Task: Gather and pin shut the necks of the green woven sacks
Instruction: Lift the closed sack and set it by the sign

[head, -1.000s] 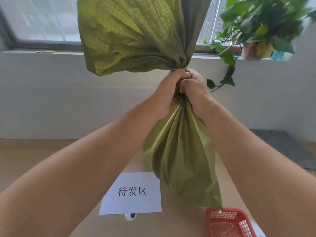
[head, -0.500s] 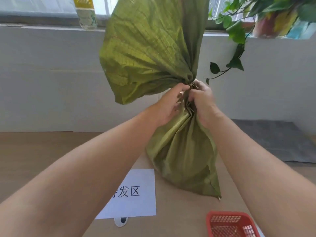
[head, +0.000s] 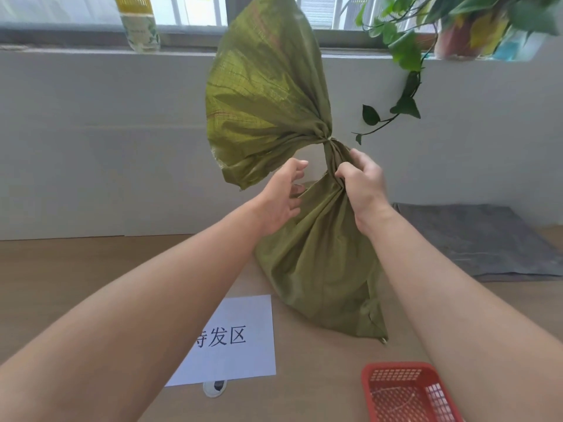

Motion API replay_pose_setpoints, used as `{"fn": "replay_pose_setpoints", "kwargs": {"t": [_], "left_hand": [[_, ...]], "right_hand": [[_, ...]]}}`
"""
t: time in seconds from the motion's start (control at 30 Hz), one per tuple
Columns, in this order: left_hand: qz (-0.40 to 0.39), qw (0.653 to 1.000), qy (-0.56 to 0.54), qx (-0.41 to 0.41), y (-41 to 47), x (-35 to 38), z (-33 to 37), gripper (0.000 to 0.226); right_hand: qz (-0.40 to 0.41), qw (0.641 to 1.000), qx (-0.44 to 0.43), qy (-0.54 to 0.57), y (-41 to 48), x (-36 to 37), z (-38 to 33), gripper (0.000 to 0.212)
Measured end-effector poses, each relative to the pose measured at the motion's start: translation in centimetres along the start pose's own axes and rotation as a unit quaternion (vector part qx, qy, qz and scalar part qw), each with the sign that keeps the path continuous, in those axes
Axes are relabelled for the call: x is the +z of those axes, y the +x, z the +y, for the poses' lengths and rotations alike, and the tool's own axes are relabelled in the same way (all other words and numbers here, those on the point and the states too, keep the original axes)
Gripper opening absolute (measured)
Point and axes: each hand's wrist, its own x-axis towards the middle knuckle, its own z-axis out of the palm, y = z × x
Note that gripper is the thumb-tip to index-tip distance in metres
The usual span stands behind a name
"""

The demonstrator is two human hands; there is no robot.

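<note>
Your right hand (head: 362, 185) pinches the crinkly woven sack (head: 316, 269) just under its cinched neck, mid-frame — left hand (head: 278, 196) hangs loose beside it (holding nothing).

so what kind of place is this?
Likely a small packing or dispatch bench by a window. A white paper sign on the brown tabletop appears to mark a shipping zone, its first character partly hidden; a green woven sack is gathered at the neck, with a red plastic mesh basket nearby.
</note>
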Motion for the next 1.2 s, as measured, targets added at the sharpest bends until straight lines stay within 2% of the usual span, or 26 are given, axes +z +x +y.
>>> {"fn": "replay_pose_setpoints", "kwargs": {"t": [0.17, 0.4, 0.5, 0.63, 0.87, 0.97, 1.13, 1.2], "left_hand": [[0.014, 1.0, 0.0, 0.014, -1.4, 0.1, 0.3, 0.066], [0.039, 0.998, -0.015, 0.043, -5.3, 0.5, 1.0, 0.066], [0.06, 0.996, -0.011, 0.066, -8.4, 0.6, 1.8, 0.075], [0.092, 0.991, -0.008, 0.101, -12.9, 0.1, 2.2, 0.059], [0.116, 0.982, 0.0, 0.147, -21.7, -3.8, 1.3, 0.06], [0.124, 0.981, -0.004, 0.147, -25.8, -6.1, 0.7, 0.069], [0.139, 0.979, -0.019, 0.148, -34.2, -11.0, -0.9, 0.061], [0.144, 0.978, -0.024, 0.148, -38.1, -13.5, -1.3, 0.073]], "right_hand": [[-0.009, 1.0, -0.004, 0.001, -1.9, -0.5, -0.4, 0.057], [-0.021, 0.999, 0.003, 0.027, -6.2, 0.4, -2.0, 0.051], [-0.031, 0.997, -0.007, 0.067, -8.0, 1.0, -3.1, 0.049], [-0.042, 0.995, -0.009, 0.094, -11.5, 1.9, -4.9, 0.05], [-0.077, 0.992, -0.012, 0.103, -19.8, 4.8, -6.7, 0.049], [-0.088, 0.991, -0.017, 0.095, -23.8, 6.4, -7.5, 0.05], [-0.095, 0.992, -0.01, 0.083, -31.8, 10.1, -8.8, 0.047], [-0.1, 0.992, -0.013, 0.075, -35.6, 12.4, -9.9, 0.043]]}}
